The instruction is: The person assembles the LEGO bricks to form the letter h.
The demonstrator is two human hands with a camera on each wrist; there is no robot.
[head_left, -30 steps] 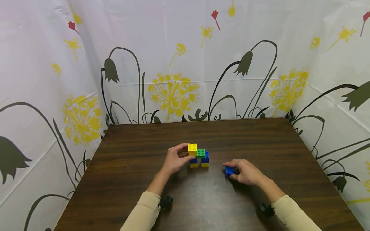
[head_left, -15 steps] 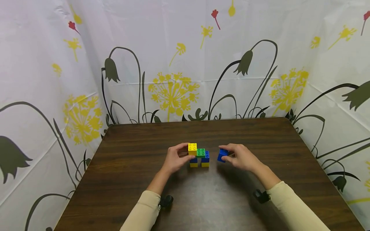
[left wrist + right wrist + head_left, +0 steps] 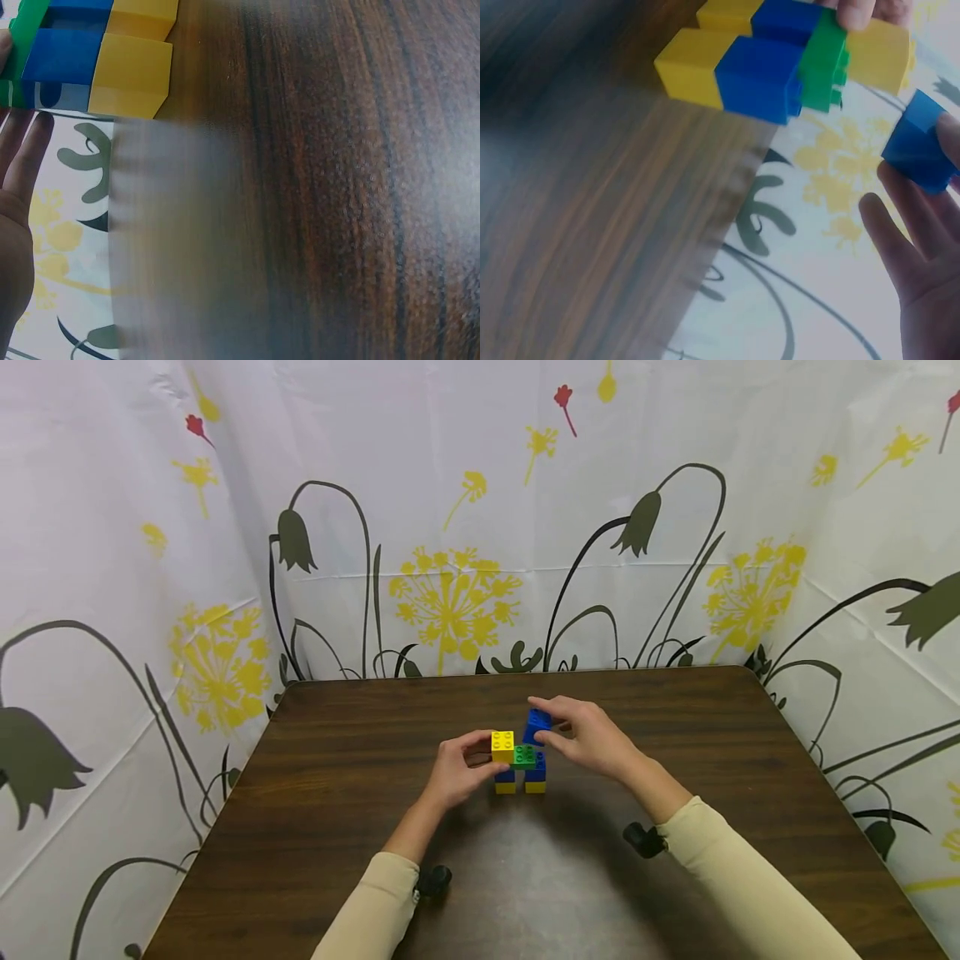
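A small bridge of toy bricks stands on the table: two columns, each a blue brick (image 3: 538, 770) over a yellow brick (image 3: 535, 787), with a green brick (image 3: 522, 757) across their tops. A yellow brick (image 3: 502, 748) sits on the green brick's left part. My left hand (image 3: 454, 774) grips the bridge's upper left side, thumb in front, around the top yellow and green bricks. Between thumb and fingers, my right hand (image 3: 592, 739) pinches another blue brick (image 3: 919, 142). It hangs, tilted, just above the bridge's right side, apart from it in the right wrist view.
The dark wooden table (image 3: 360, 718) runs back to a white curtain (image 3: 450, 427) with printed flowers. Each wrist wears a small black camera, the left one (image 3: 433, 882) and the right one (image 3: 643, 840) both close above the tabletop.
My right hand has lifted the blue brick off the table and carried it left and up, over the bridge's right side. The left hand keeps its grip on the bridge.
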